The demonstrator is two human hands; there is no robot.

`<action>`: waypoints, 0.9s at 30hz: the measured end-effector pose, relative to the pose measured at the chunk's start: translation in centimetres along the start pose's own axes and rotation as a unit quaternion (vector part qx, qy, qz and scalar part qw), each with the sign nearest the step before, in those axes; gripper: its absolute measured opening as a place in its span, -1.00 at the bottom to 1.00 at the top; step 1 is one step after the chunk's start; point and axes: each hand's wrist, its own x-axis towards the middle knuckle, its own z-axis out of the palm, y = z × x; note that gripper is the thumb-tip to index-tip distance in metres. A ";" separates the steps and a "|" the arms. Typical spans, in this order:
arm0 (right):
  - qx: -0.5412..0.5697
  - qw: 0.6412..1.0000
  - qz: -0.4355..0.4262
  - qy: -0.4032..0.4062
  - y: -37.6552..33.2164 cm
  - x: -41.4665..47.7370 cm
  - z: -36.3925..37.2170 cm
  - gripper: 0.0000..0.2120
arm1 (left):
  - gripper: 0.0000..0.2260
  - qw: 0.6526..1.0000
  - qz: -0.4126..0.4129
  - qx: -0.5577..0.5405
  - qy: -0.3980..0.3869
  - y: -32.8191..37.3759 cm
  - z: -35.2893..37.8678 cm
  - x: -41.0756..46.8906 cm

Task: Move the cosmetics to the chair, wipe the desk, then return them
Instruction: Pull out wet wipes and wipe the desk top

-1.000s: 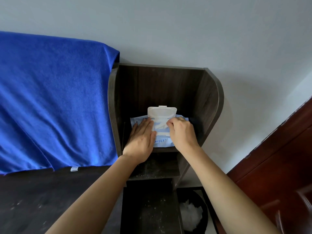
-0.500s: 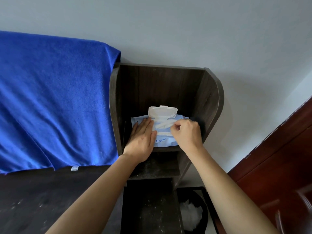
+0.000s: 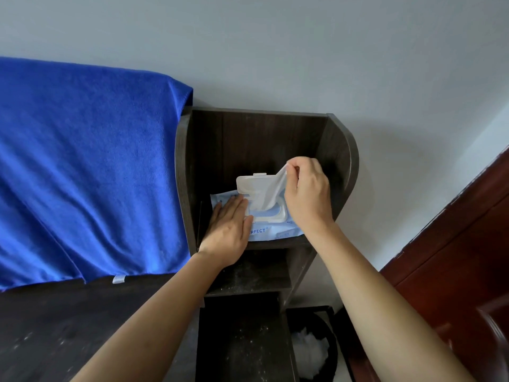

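A light blue pack of wet wipes lies on the top shelf of a dark wooden shelf unit, its white flip lid standing open. My left hand lies flat on the left part of the pack, fingers straight. My right hand is raised above the pack and pinches a white wet wipe that stretches up out of the opening. No cosmetics or chair are in view.
A bright blue towel hangs to the left of the shelf unit. The dark, dusty desk top lies below it. A black waste bin with white paper stands at the lower right, beside a reddish-brown door.
My right hand has lifted up and to the right, drawing a wipe out of the pack. My left hand has stayed flat on the pack.
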 end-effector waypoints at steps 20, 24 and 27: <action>0.007 0.997 0.028 -0.078 -0.5 2.1 -2.9 -0.80 | -0.50 1.000 -0.006 -0.021 -0.011 0.0 -0.3 0.0; 0.128 0.989 0.055 0.050 -1.8 4.4 -3.4 -0.78 | -0.51 0.999 -0.001 -0.048 0.001 0.0 -0.5 -0.2; 0.018 0.995 0.062 -0.079 -1.2 4.3 -2.6 -0.80 | -0.53 0.997 0.005 -0.077 0.005 -0.1 -0.8 -0.1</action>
